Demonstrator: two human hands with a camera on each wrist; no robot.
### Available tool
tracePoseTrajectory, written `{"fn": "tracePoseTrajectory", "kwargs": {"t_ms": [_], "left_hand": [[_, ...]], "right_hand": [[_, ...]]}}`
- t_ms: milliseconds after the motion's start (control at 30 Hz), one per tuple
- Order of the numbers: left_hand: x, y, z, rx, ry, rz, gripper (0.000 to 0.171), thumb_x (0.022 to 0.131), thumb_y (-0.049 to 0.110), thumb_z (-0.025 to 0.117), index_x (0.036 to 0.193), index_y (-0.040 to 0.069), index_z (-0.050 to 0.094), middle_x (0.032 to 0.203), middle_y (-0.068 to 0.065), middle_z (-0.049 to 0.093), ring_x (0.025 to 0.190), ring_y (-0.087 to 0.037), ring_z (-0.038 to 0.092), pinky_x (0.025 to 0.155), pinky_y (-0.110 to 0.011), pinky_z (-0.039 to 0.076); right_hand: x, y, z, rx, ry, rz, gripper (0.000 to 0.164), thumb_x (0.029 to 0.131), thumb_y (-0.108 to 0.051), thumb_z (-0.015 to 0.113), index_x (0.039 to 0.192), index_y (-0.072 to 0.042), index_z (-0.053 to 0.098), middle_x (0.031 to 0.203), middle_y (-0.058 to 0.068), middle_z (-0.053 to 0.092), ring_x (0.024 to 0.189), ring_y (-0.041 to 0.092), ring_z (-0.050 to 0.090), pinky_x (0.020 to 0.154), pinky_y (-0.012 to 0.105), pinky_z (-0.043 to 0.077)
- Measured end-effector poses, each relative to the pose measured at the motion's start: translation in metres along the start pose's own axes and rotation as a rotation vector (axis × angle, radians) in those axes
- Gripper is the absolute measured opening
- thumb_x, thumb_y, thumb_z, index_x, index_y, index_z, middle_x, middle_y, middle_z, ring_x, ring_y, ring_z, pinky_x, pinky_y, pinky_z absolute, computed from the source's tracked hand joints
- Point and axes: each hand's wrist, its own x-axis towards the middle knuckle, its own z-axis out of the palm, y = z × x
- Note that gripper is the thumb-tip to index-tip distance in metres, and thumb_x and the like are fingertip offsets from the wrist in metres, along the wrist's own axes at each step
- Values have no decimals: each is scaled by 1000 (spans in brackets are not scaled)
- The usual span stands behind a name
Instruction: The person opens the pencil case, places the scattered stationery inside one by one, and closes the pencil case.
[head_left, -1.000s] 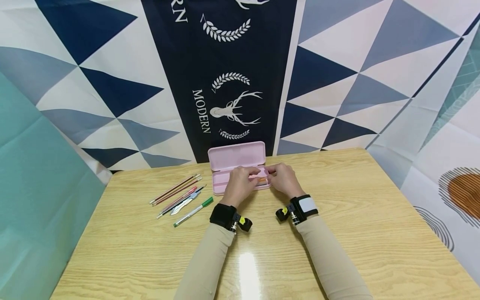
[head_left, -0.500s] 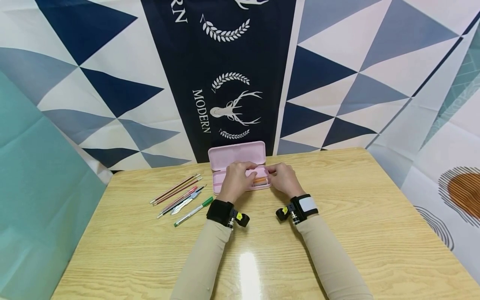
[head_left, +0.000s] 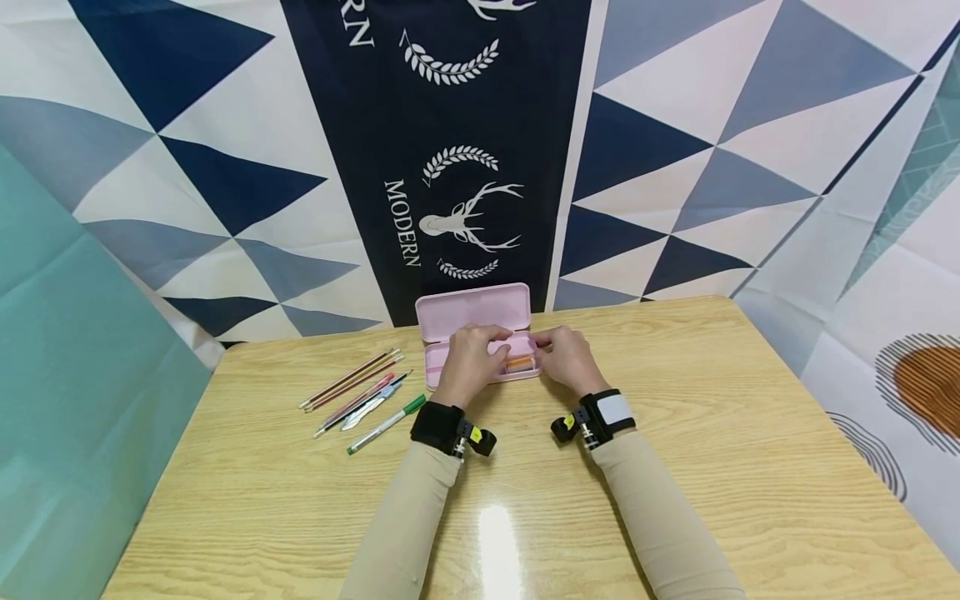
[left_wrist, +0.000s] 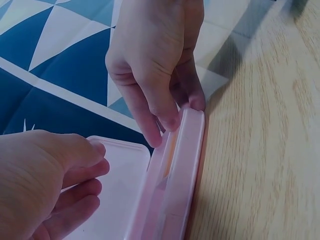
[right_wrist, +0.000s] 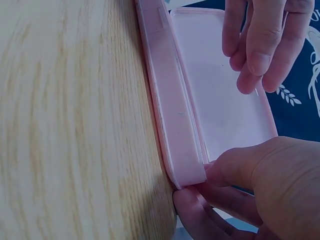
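A pink pencil case (head_left: 472, 312) lies with its lid raised against the backdrop. My right hand (head_left: 564, 358) grips the case's right end wall; in the left wrist view its thumb (left_wrist: 167, 112) is on the inner side and other fingers are outside. Over the middle of the case hovers my left hand (head_left: 468, 362), fingers loosely bent and apart, holding nothing. Between the hands, in the right part of the tray, sits a small orange and whitish item (head_left: 519, 363). The left hand hides the centre of the tray.
Left of the case lie several pencils (head_left: 348, 379), a pale blue-and-white slim tool (head_left: 372, 406) and a pen with a green cap (head_left: 387, 423). Behind the wooden table (head_left: 675, 467) hangs a patterned cloth (head_left: 480, 150).
My left hand has drawn slightly left and its thumb and fingers have come away from the orange item, which now shows more. The right hand keeps its place on the case's end.
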Motion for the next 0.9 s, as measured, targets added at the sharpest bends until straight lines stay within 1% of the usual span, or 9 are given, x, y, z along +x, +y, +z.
{"fn": "tracePoseTrajectory", "kwargs": {"t_ms": [167, 400, 567, 800, 900], "left_hand": [[-1, -2, -1, 0, -8, -5, 21, 88, 15, 74, 109, 12, 79, 106, -3, 80, 103, -19, 69, 93, -37, 56], [-1, -6, -3, 21, 0, 0, 21, 88, 16, 74, 108, 13, 79, 105, -3, 80, 102, -19, 69, 93, -38, 56], [-1, -8, -7, 29, 14, -5, 21, 87, 15, 75, 108, 13, 80, 104, -3, 80, 101, -20, 69, 93, -38, 56], [-3, -13, -13, 45, 25, -20, 21, 87, 16, 76, 107, 13, 80, 104, -3, 80, 103, -21, 70, 96, -43, 53], [-4, -16, -14, 52, 29, -21, 21, 87, 15, 75, 107, 13, 80, 104, -4, 80, 103, -22, 69, 95, -43, 54]], "right_hand": [[1, 0, 0, -6, 3, -12, 33, 89, -7, 68, 122, -6, 72, 121, 19, 73, 107, 31, 65, 80, 43, 54], [1, 1, 1, 2, -7, 9, 40, 84, -2, 69, 124, -7, 71, 125, 19, 71, 105, 30, 65, 81, 41, 53], [2, 2, 1, 10, -3, 15, 40, 85, -1, 69, 124, -7, 71, 126, 19, 71, 102, 29, 64, 75, 35, 50], [2, 2, 2, 5, 2, 6, 39, 85, -2, 69, 123, -7, 72, 125, 18, 71, 100, 28, 64, 71, 33, 48], [2, 2, 2, 6, 3, 9, 39, 85, -2, 68, 124, -7, 71, 126, 18, 71, 98, 28, 63, 69, 31, 46]]}}
